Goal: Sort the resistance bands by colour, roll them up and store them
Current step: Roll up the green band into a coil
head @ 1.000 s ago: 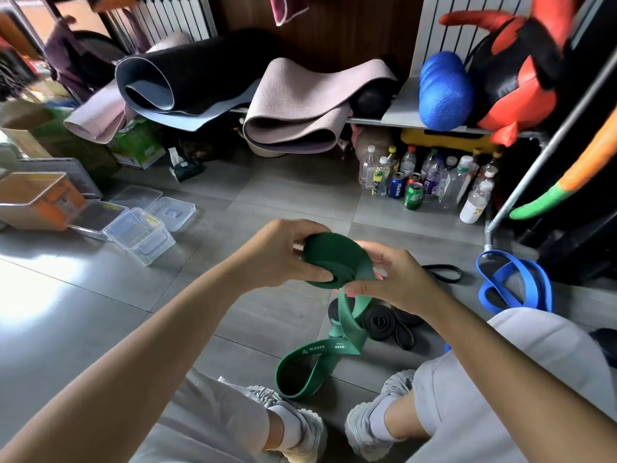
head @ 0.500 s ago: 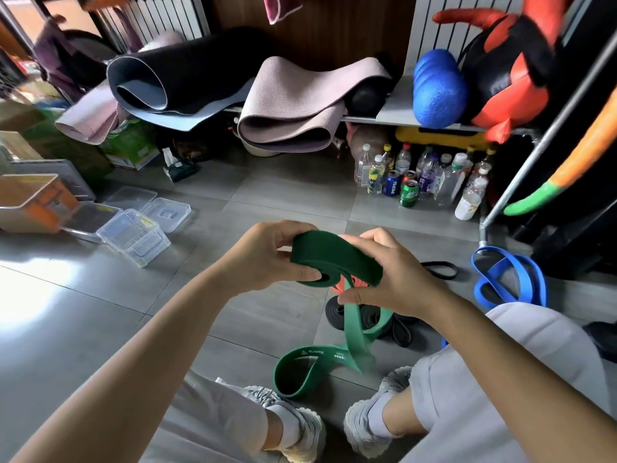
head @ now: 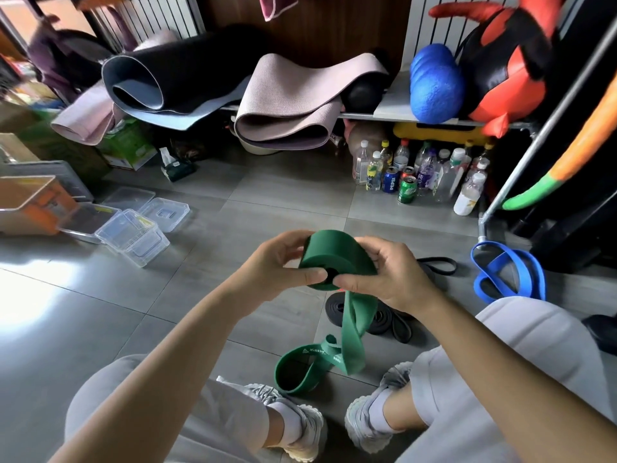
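Observation:
A wide green resistance band (head: 337, 259) is partly wound into a thick roll that I hold in front of me. My left hand (head: 277, 265) grips the roll's left side, thumb near its centre hole. My right hand (head: 384, 275) grips the right side, thumb on the roll's face. The band's loose tail hangs twisted down to the floor and ends in a loop between my shoes. Black bands (head: 384, 319) lie on the tiles behind the tail. A thin black band (head: 437, 265) lies further right. A blue band (head: 507, 272) lies by my right knee.
Clear plastic boxes (head: 133, 235) and lids sit on the floor to the left, beside an orange box (head: 30, 202). Bottles and cans (head: 417, 175) stand under a low shelf (head: 400, 115) that carries rolled mats and a blue foam roller. A metal rack post (head: 521, 162) slants at right.
The roll has grown thicker as both hands turned it. The hanging tail is shorter and its floor loop has drawn slightly nearer my feet.

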A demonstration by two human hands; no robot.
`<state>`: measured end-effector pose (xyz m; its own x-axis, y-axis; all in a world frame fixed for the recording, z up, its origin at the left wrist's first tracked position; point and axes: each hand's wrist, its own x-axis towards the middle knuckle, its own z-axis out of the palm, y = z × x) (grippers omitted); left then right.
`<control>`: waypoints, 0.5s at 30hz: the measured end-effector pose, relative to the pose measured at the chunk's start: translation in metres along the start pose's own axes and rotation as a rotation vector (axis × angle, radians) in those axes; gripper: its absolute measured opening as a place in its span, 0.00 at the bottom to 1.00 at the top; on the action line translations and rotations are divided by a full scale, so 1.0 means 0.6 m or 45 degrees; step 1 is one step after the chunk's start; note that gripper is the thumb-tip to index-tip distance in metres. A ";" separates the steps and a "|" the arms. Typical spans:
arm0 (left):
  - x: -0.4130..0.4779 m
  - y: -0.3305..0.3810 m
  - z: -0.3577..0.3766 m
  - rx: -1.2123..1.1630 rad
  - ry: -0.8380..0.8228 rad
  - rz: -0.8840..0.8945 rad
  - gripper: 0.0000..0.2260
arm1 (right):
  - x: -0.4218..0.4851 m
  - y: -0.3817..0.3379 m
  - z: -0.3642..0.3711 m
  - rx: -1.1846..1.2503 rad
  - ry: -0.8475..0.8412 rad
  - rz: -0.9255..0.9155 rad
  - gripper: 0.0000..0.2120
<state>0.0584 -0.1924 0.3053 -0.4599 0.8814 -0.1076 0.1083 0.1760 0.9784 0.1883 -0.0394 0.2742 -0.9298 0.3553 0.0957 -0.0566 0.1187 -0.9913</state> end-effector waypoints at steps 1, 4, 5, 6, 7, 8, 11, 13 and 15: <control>0.000 0.009 -0.005 0.291 0.020 -0.044 0.27 | 0.002 0.001 -0.002 -0.095 -0.002 0.015 0.19; 0.003 0.043 0.001 1.022 -0.085 -0.017 0.36 | 0.008 0.000 -0.002 -0.449 -0.078 0.059 0.17; 0.006 0.050 0.007 1.160 -0.147 -0.004 0.36 | 0.009 -0.005 0.001 -0.546 -0.107 0.067 0.18; 0.010 0.057 0.013 1.259 -0.196 -0.008 0.34 | 0.010 -0.010 0.004 -0.621 -0.121 0.069 0.18; 0.015 0.063 0.017 1.324 -0.223 -0.020 0.30 | 0.010 -0.014 0.007 -0.671 -0.115 0.062 0.18; 0.019 0.070 0.019 1.355 -0.229 -0.039 0.28 | 0.010 -0.016 0.008 -0.696 -0.095 0.055 0.20; 0.029 0.085 0.016 1.276 -0.199 -0.083 0.24 | 0.007 -0.012 0.001 -0.436 -0.063 0.153 0.30; 0.032 0.085 0.010 1.126 -0.188 -0.058 0.23 | 0.005 -0.007 -0.010 -0.244 -0.087 0.174 0.34; 0.029 0.083 0.003 0.899 -0.167 0.007 0.21 | 0.001 -0.001 -0.020 -0.268 -0.099 0.126 0.35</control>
<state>0.0576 -0.1674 0.3520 -0.3530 0.9206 -0.1670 0.6748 0.3741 0.6361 0.1924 -0.0281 0.2762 -0.9527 0.3034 -0.0161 0.1053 0.2803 -0.9541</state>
